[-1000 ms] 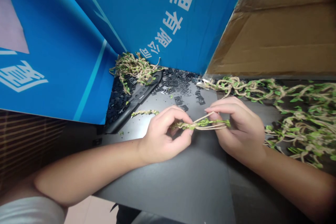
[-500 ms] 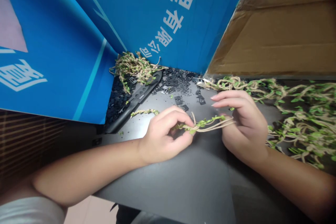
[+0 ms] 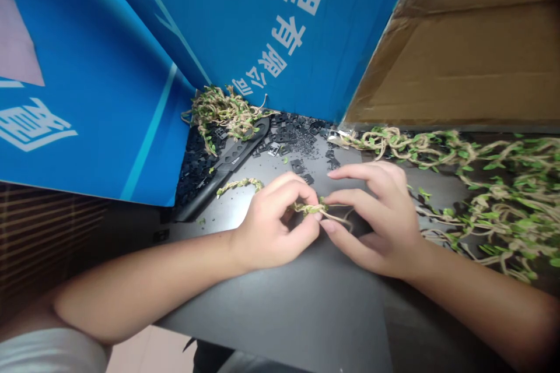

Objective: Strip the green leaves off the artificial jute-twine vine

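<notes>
A short braid of leafy twine, tan cord with small green leaves, is pinched between the thumb and fingers of my left hand. Its finished-looking tail curls out on the left over the grey tabletop. On the right, loose cord ends stick out of the pinch. My right hand has come up close, its thumb and a fingertip on either side of these strands and the forefinger held away. Part of the strands runs behind its fingers.
A black-handled knife-like tool lies at the back left among many small black pieces. Behind it sits a heap of leafy twine. More loose twine spreads at right. Blue panels and brown cardboard stand behind.
My right hand has moved left to the braid, and its fingers have turned toward my left hand. The strands once stretched between the hands now bunch near the pinch. My left hand stays put.
</notes>
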Available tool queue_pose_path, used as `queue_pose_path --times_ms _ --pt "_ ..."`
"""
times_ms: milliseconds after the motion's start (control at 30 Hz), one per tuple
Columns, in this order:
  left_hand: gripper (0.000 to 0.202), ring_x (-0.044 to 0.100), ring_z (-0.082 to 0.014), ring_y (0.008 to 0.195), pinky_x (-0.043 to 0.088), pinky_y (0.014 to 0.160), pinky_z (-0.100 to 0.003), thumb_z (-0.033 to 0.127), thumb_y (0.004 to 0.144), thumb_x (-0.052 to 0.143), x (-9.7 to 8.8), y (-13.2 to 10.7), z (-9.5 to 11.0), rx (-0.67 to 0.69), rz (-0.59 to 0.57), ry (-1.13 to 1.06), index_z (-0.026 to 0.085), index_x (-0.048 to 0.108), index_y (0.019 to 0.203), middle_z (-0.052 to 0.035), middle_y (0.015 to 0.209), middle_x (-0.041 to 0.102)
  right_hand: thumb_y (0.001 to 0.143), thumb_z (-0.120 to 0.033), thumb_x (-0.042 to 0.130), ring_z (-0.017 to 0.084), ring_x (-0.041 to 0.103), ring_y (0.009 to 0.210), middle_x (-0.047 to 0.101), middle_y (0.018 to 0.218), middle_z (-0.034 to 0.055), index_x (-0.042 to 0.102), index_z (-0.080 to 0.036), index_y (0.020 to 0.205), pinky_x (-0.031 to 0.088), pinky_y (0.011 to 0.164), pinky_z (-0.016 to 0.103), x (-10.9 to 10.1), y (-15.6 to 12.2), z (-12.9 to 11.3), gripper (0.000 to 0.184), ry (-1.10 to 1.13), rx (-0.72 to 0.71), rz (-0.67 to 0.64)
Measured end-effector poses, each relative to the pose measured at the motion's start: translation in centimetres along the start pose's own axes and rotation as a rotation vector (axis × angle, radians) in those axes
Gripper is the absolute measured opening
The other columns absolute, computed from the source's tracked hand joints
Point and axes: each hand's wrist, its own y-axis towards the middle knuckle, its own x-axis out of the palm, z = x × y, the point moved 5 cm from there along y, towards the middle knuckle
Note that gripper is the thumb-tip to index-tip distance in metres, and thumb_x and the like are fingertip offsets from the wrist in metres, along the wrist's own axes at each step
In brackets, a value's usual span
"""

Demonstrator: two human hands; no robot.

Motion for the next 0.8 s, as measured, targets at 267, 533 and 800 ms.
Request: queue_pose_path --times_ms 267,533,800 --pt "0.007 0.055 -0.0104 0.07 0.044 0.061 -0.023 0.012 0.086 0.068 0.0 0.1 -0.7 -0.055 0.017 0.021 0.016 0.065 0.091 -0.0021 0.087 0.063 0.092 -0.018 0.067 0.026 0.06 0.109 0.066 0.122 0.0082 0.064 -0.025 0.103 0.043 0.093 0.047 1.3 0.0 0.8 0.013 0.019 0.033 -0.046" --pt "0.008 0.053 -0.0091 0.066 0.042 0.058 -0.022 0.012 0.087 0.067 0.2 0.0 -1.0 -0.103 -0.008 0.02 0.017 0.065 0.094 -0.002 0.088 0.063 0.092 -0.022 0.068 0.026 0.062 0.107 0.067 0.119 0.0094 0.064 -0.024 0.101 0.045 0.092 0.046 1.1 0.0 0.9 0.01 0.023 0.045 -0.03" --pt "0.009 0.054 -0.0107 0.073 0.044 0.063 -0.023 0.014 0.089 0.067 0.5 -0.2 -1.2 -0.089 -0.045 0.036 0.017 0.06 0.094 -0.0019 0.091 0.059 0.091 -0.022 0.067 0.026 0.063 0.108 0.066 0.115 0.0097 0.061 -0.024 0.098 0.046 0.093 0.045 1.1 0.0 0.9 0.009 0.019 0.06 -0.008"
